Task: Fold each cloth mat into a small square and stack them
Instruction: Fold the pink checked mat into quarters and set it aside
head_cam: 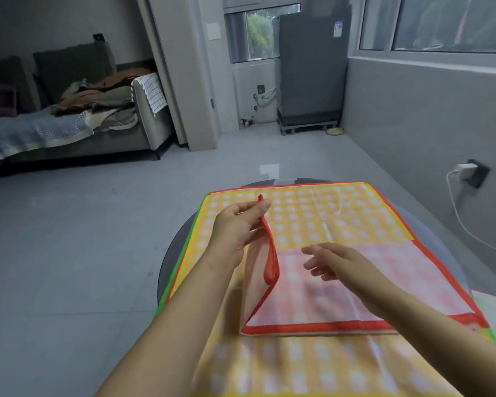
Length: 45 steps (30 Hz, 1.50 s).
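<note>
A pink checked cloth mat (370,285) with a red border lies folded on top of a spread orange checked mat (321,213). My left hand (238,224) pinches the red-bordered left edge of the pink mat and lifts it up off the pile. Over the pink mat hovers my right hand (335,262), fingers relaxed and pointing left, holding nothing. More mats lie beneath, their green and yellow edges (181,270) showing at the left side of the pile.
The mats cover a round dark table (169,256). A grey tiled floor surrounds it. A sofa (69,116) with piled clothes stands at the back left. At the right, a wall socket with a white charger (467,169) and its cable.
</note>
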Available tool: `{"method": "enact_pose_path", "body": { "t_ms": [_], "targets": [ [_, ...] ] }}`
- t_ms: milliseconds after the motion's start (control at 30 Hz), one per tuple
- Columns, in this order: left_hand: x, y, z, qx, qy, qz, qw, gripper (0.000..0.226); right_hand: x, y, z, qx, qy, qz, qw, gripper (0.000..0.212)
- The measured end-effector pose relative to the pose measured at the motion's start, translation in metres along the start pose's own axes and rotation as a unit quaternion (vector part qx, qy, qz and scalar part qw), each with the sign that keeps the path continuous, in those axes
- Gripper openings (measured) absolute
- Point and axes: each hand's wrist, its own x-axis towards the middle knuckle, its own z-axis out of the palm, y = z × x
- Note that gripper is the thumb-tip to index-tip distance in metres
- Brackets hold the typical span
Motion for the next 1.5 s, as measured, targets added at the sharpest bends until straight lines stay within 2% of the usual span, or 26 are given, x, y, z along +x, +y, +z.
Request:
{"method": "enact_pose_path", "body": {
  "t_ms": [167,333,567,633,733,833,933,1000,1067,1167,1333,1433,1500],
  "targets": [
    [-0.001,-0.031,0.043,0.05,0.013,0.01,0.999,0.029,-0.018,-0.003,-0.019,-0.004,-0.008,0.004,1.0,0.03],
    [-0.002,-0.061,0.069,0.124,0.03,0.02,0.992,0.034,-0.024,0.012,-0.021,-0.09,0.007,0.018,0.996,0.028],
    [-0.006,-0.088,0.076,0.23,0.002,0.045,0.972,0.026,-0.014,0.041,-0.01,-0.22,0.046,0.035,0.974,0.048],
    [-0.004,-0.093,0.072,0.272,-0.008,0.086,0.958,0.016,-0.014,0.043,-0.007,-0.235,0.049,0.036,0.97,0.054],
    [0.001,-0.098,0.061,0.375,-0.009,0.16,0.913,0.007,-0.014,0.044,-0.006,-0.253,0.049,0.023,0.966,0.058],
    [0.005,-0.101,0.047,0.525,-0.022,0.211,0.824,0.018,-0.014,0.044,-0.006,-0.262,0.048,0.012,0.964,0.056],
    [0.009,-0.102,0.031,0.608,-0.073,0.232,0.756,0.027,-0.015,0.043,-0.004,-0.269,0.049,0.006,0.962,0.056],
    [0.01,-0.103,0.023,0.63,-0.123,0.221,0.734,0.033,-0.016,0.044,-0.001,-0.27,0.052,0.004,0.961,0.056],
    [0.009,-0.105,0.019,0.636,-0.15,0.21,0.727,0.04,-0.017,0.045,0.001,-0.27,0.054,0.001,0.961,0.056],
    [0.008,-0.104,0.017,0.625,-0.158,0.202,0.737,0.036,-0.018,0.045,0.003,-0.284,0.056,-0.003,0.957,0.056],
    [0.0,-0.097,0.018,0.63,-0.136,0.184,0.742,0.037,-0.01,0.048,-0.013,-0.362,0.077,0.016,0.929,0.057],
    [-0.009,-0.094,0.02,0.603,-0.116,0.176,0.77,0.033,0.005,0.056,-0.036,-0.422,0.113,0.013,0.899,0.053],
    [-0.017,-0.096,0.022,0.583,-0.113,0.181,0.784,0.029,0.013,0.059,-0.051,-0.416,0.132,0.012,0.9,0.044]
  ]
}}
